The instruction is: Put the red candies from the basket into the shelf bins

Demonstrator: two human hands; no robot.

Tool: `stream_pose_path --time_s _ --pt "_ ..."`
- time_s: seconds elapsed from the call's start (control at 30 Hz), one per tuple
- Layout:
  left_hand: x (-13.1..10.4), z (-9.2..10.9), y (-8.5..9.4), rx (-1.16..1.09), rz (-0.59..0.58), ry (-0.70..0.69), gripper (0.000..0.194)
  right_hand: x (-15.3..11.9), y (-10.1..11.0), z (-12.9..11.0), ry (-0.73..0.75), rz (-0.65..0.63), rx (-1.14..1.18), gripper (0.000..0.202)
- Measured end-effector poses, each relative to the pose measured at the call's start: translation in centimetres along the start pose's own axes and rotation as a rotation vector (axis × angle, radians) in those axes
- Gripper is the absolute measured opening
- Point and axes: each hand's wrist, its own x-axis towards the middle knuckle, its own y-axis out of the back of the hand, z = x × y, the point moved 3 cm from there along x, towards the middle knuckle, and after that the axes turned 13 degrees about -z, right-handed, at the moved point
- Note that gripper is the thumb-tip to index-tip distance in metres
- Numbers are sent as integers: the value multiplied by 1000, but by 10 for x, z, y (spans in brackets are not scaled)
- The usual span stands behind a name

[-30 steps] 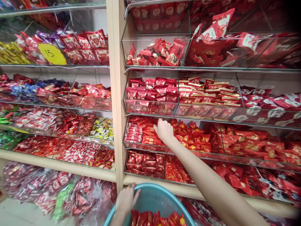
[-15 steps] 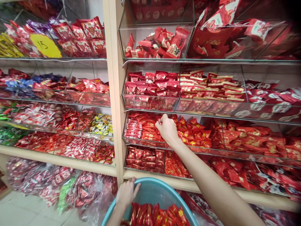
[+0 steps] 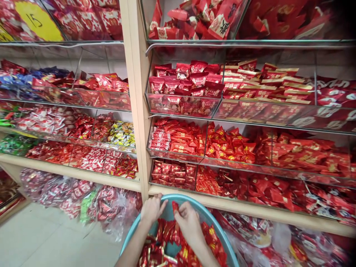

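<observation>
A teal plastic basin (image 3: 223, 237) sits at the bottom centre, partly filled with red wrapped candies (image 3: 168, 230). Its far left rim is gripped by my left hand (image 3: 151, 208), fingers closed over the edge. Inside the rim, above the candies, my right hand (image 3: 187, 218) is closed in a pinch on a small red candy packet (image 3: 175, 207). The lower part of that packet is hard to separate from the candies below. Darker red and gold packets (image 3: 155, 256) lie at the near left of the basin.
Shelves with clear-fronted bins of red candies (image 3: 229, 146) rise behind the basin. A wooden upright (image 3: 133, 92) divides them from the left shelves, where a yellow price tag (image 3: 39, 20) reads 15. Plastic bags of candy (image 3: 111, 207) stand on the tiled floor (image 3: 69, 241).
My right hand has come down from the candy bin on the second-lowest shelf into the basin, holding a red packet. My left hand stays on the rim. The view has tilted downward.
</observation>
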Motion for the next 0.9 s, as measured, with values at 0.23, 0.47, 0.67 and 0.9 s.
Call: stream_pose_path --time_s 0.23,0.47,0.67,0.9 --pt "-1 1 1 14 17 -2 51 4 -59 67 -239 -114 -310 6" --pt "-2 1 3 -3 -9 16 50 7 -85 67 -329 -206 -411 18" --pt "-1 0 1 -19 -5 3 49 6 -92 68 -310 -203 -407 16" --pt "1 -4 -4 -26 -32 25 45 14 -31 0 51 -168 -318 14"
